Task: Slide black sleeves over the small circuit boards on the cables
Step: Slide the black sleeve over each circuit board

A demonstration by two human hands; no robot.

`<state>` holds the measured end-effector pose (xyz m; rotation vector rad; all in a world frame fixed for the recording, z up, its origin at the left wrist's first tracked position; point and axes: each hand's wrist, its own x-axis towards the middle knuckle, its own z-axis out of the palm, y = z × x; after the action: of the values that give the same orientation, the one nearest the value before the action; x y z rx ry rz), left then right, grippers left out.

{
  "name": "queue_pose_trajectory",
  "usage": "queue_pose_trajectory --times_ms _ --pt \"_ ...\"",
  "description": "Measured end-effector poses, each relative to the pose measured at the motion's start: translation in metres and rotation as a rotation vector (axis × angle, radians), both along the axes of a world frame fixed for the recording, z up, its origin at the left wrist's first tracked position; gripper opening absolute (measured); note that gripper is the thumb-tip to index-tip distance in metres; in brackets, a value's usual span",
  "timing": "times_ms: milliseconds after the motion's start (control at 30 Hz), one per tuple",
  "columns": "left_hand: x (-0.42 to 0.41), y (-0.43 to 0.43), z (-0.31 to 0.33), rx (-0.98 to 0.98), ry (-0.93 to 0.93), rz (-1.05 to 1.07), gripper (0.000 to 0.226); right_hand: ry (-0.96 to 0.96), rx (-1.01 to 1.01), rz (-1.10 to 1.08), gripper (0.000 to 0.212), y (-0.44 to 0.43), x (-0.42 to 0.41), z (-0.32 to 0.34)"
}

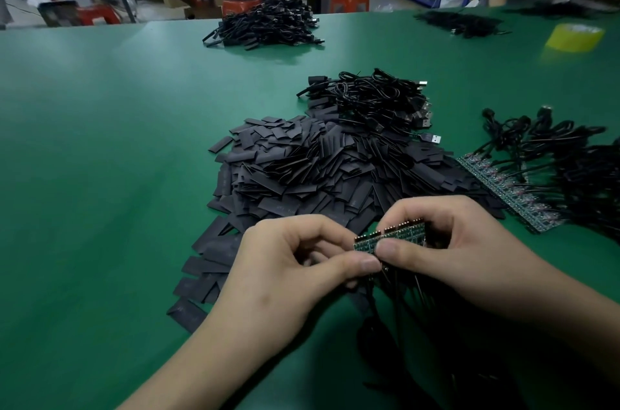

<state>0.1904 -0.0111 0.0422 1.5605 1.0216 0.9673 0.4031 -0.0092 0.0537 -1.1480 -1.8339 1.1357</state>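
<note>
Left hand (285, 262) and right hand (446, 241) pinch green circuit-board strip (392, 236) — axis 9-to-3; flat black sleeves (302, 174) heaped at 11 o'clock.

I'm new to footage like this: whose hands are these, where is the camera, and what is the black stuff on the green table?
There is no machine: a person works bare-handed, and the single camera sits on their head, looking down. The left hand and right hand both pinch a strip of small green circuit boards with black cables hanging below. On the green table lie a heap of flat black sleeves, a bundle of black cables behind it, and another row of green boards on cables at the right.
</note>
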Motion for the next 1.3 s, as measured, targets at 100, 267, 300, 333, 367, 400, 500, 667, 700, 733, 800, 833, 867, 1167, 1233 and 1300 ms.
queue_pose_trajectory --times_ms 100,267,300,333,367,400,500,667,700,733,800,833,867,1167,1233,1300 --pt "0.001 0.002 0.0 -0.085 -0.092 -0.021 0.028 0.087 -0.051 0.011 0.006 0.0 -0.001 -0.001" --pt "0.001 0.003 0.002 -0.129 -0.155 -0.035 0.023 0.185 -0.11 0.038 0.01 0.001 -0.003 -0.003" --pt "0.001 0.003 0.003 -0.134 -0.162 -0.039 0.022 0.207 -0.129 0.052 0.009 0.001 -0.003 -0.003" --pt "0.002 0.003 0.004 -0.14 -0.168 -0.043 0.021 0.226 -0.147 0.063 0.008 0.001 -0.003 -0.004" --pt "0.002 0.003 0.005 -0.148 -0.171 -0.048 0.019 0.242 -0.166 0.065 0.006 0.001 -0.003 -0.004" --pt "0.002 0.003 0.005 -0.154 -0.173 -0.053 0.016 0.254 -0.186 0.062 0.004 0.002 -0.003 -0.005" --pt "0.002 0.002 0.007 -0.158 -0.177 -0.072 0.014 0.3 -0.237 0.057 0.006 0.002 -0.004 -0.006" --pt "0.004 0.001 0.011 -0.152 -0.238 -0.094 0.01 0.341 -0.248 0.103 0.012 0.002 -0.002 -0.004" --pt "0.004 0.001 0.011 -0.147 -0.247 -0.081 0.012 0.332 -0.258 0.112 0.012 0.003 0.001 -0.002" --pt "0.003 0.001 0.011 -0.142 -0.259 -0.062 0.014 0.301 -0.261 0.116 0.013 0.005 0.005 0.0" --pt "0.002 0.003 0.011 -0.124 -0.284 -0.022 0.017 0.164 -0.231 0.087 0.017 0.011 0.019 0.007" --pt "0.001 0.003 0.01 -0.103 -0.283 -0.004 0.018 0.078 -0.204 0.07 0.017 0.014 0.027 0.012" --pt "0.0 0.004 0.009 -0.072 -0.272 0.009 0.02 -0.007 -0.176 0.061 0.015 0.017 0.035 0.016" --pt "0.0 0.005 0.001 0.22 -0.11 0.165 0.023 -0.444 0.299 -0.134 0.022 0.02 0.042 0.025" --pt "0.002 0.004 0.001 0.222 -0.135 0.161 0.022 -0.404 0.334 -0.054 0.027 0.013 0.02 0.02" --pt "0.002 0.004 0.001 0.214 -0.152 0.138 0.017 -0.383 0.312 0.014 0.027 0.006 0.003 0.014"
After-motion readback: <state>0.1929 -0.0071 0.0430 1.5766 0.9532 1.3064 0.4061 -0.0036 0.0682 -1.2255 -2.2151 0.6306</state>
